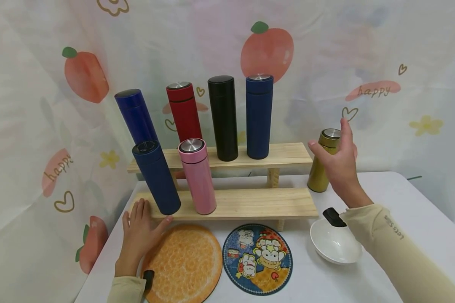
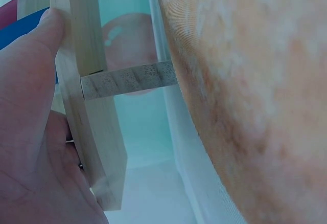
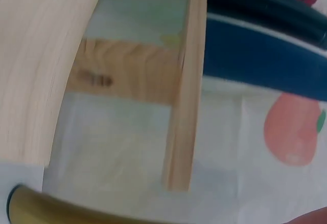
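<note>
Fingers (image 1: 314, 145) of right hand (image 1: 337, 162) spread wide beside gold flask (image 1: 323, 162), not yet gripped; left hand (image 1: 138, 233) flat against wooden rack (image 1: 246, 202).

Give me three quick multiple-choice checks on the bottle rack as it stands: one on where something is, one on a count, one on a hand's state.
1. Where does the gold bottle stand?
A. on the upper shelf
B. on the table, right of the wooden rack
C. in the white bowl

2. How many bottles stand on the upper shelf?
A. two
B. four
C. six

3. What is the right hand doing?
A. fingers spread, close to the gold bottle, not closed round it
B. pinching the pink bottle
C. lying flat on the orange mat

Answers: 1 B, the head view shows it on the white tabletop beside the rack's right end. 2 B, blue, red, black and navy bottles stand there. 3 A, the fingers are straight near the bottle's cap.
</note>
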The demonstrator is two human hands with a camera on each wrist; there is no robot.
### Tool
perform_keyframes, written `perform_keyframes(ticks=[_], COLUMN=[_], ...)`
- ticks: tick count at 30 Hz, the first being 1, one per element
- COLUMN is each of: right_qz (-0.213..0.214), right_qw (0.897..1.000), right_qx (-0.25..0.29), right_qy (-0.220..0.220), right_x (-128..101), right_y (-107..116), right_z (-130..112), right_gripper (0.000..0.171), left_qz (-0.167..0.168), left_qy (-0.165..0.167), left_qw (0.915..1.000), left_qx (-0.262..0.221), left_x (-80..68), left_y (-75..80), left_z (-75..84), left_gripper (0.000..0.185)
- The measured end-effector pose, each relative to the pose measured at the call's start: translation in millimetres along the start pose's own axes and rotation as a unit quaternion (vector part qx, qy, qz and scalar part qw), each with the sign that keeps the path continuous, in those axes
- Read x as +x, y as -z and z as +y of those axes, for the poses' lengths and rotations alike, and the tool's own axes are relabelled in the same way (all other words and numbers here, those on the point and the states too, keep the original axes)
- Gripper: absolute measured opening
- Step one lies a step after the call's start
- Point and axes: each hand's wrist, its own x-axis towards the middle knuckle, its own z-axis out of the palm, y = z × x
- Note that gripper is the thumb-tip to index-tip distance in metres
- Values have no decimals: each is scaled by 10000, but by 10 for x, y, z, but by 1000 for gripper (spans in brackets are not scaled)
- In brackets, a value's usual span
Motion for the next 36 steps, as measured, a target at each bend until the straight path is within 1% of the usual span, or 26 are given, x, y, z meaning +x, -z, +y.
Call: perform_keyframes(ticks=[3, 5, 11, 15, 21, 24, 27, 29, 34, 36], right_qz=[-234, -401, -781, -979, -1292, -1483, -1654, -1758, -1997, -2081], right_qw=[9991, 9969, 9896, 9870, 9864, 9836, 9796, 9771, 9681, 9648], right_qx=[332, 646, 1192, 1264, 1003, 1022, 1136, 1182, 1454, 1558], right_qy=[130, 197, 172, 140, 182, 123, 125, 205, 411, 400], right_x=[-85, -138, -285, -373, -498, -568, -630, -656, -664, -658], right_y=[-126, -219, -492, -670, -946, -1091, -1240, -1341, -1573, -1659], right_z=[-75, -122, -216, -245, -224, -219, -235, -247, -272, -287], right_gripper=[98, 97, 92, 88, 88, 88, 89, 89, 90, 90], left_qz=[60, 92, 64, 23, 4, -20, -19, -3, 13, 18], left_qy=[1, 1, 30, 48, 76, 58, 40, 36, 33, 37], left_qw=[10000, 10000, 10000, 10000, 10000, 10000, 10000, 10000, 10000, 10000], left_qx=[-7, -34, -41, -30, -43, -41, -30, -27, 1, 22], left_x=[-1, -1, -11, -17, -12, -4, 3, 6, 10, 13], left_y=[-1, -2, 4, 14, 12, 2, -5, -7, -6, -9], left_z=[-14, -21, -22, -20, -25, -27, -28, -28, -28, -31], left_gripper=[111, 111, 112, 112, 111, 112, 111, 111, 111, 111])
